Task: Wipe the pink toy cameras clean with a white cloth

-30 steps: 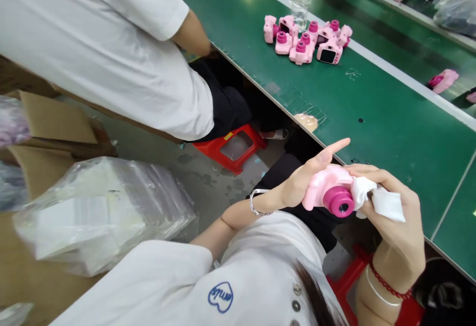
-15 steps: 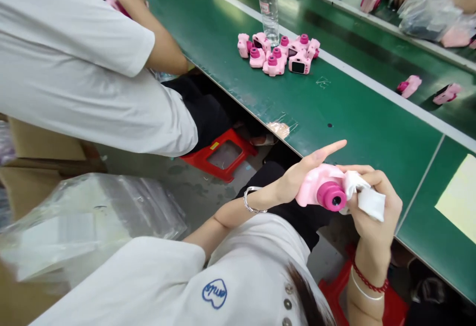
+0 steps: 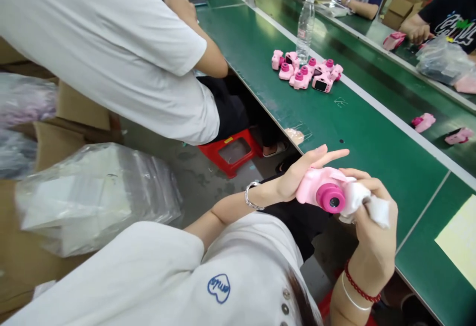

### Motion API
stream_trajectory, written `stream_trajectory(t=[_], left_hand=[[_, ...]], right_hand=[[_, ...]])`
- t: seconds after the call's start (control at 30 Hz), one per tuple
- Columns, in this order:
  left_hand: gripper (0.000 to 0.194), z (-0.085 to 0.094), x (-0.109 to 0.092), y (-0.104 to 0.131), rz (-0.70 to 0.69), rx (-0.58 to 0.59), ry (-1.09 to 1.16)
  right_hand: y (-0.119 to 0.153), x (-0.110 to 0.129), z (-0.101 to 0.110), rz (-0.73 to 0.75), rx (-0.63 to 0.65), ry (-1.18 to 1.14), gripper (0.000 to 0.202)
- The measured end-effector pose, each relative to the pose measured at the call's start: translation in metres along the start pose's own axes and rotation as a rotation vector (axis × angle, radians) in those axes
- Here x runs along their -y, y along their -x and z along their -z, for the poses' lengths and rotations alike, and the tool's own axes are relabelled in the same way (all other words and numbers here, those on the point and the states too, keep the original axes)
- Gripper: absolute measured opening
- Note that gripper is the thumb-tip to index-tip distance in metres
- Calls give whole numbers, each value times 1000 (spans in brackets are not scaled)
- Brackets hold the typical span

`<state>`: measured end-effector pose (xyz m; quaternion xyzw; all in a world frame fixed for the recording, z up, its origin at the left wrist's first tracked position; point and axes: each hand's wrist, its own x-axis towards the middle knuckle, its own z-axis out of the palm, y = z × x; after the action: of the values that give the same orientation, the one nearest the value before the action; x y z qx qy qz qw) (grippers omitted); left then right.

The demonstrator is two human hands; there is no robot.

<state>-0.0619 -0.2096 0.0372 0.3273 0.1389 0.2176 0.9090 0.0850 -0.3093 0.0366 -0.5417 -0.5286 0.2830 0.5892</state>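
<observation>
A pink toy camera with a darker pink lens is held up in front of me, lens facing up toward my view. My left hand grips its left end, with a finger stretched out past the top edge. In my right hand is a bunched white cloth, pressed against the right end of the camera. The cloth hides that end, and part of it sticks out between the fingers.
Several pink toy cameras cluster on the green table beside a clear bottle. A yellow sheet lies at right. A co-worker in a white shirt sits to the left. Behind me are boxes and a plastic-wrapped bundle.
My view has shifted, so the table and co-worker appear further right and lower. My right hand and the cloth have moved slightly against the camera. Both hands keep their holds.
</observation>
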Motion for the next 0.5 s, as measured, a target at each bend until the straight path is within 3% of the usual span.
stream_trajectory(t=[0.1, 0.2, 0.27, 0.4, 0.5], left_hand=[[79, 13, -3, 1, -74, -7, -54], [82, 29, -11, -4, -80, 4, -66], [86, 40, -20, -9, -55, 0, -58], [91, 63, -36, -24, 13, 54, 9], [86, 80, -45, -38, 45, 54, 105]], right_hand=[[-10, 3, -11, 85, 77, 100, 14], [-23, -3, -23, 105, 7, 148, 12], [-32, -7, -28, 72, -12, 157, 12], [-54, -14, -38, -46, 95, 186, 21], [-79, -25, -50, -100, -14, 271, 13]])
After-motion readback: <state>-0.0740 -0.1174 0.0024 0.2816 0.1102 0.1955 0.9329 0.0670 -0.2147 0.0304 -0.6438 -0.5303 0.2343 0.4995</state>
